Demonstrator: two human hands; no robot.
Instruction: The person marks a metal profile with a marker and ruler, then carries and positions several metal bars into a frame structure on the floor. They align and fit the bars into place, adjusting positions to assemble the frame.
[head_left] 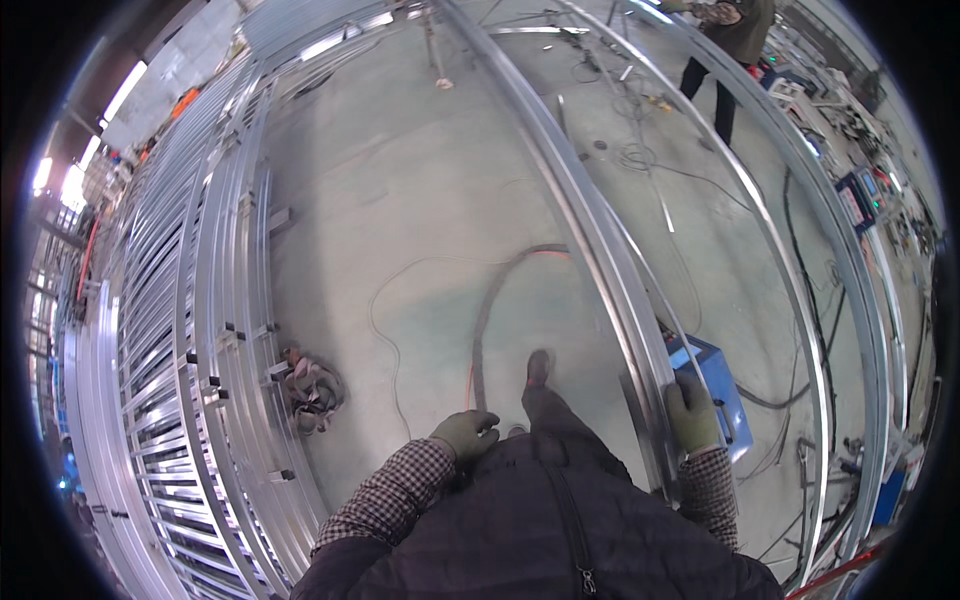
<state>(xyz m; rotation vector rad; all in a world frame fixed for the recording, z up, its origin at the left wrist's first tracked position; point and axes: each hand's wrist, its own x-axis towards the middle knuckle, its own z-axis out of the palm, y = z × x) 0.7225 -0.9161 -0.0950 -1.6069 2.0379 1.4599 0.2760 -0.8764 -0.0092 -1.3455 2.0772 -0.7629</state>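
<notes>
In a grey-green glove, my left hand (465,435) hangs in front of my left side, its fingers loosely bent and apart with nothing seen in them. My right hand (692,412), gloved alike, is at the near end of a long metal rail (590,250). Its thumb lies toward the rail and its fingers curl along the outer side; part of the grip is hidden. Just beyond that hand stands a blue machine housing (722,375), partly covered by the hand and a thin metal bar.
Stacked metal frames (205,330) line the left, with a brown cloth bundle (312,390) beside them. A dark hose (485,320) and thin cables cross the floor. More long rails (765,215) run along the right. Another person (728,70) stands at the far right.
</notes>
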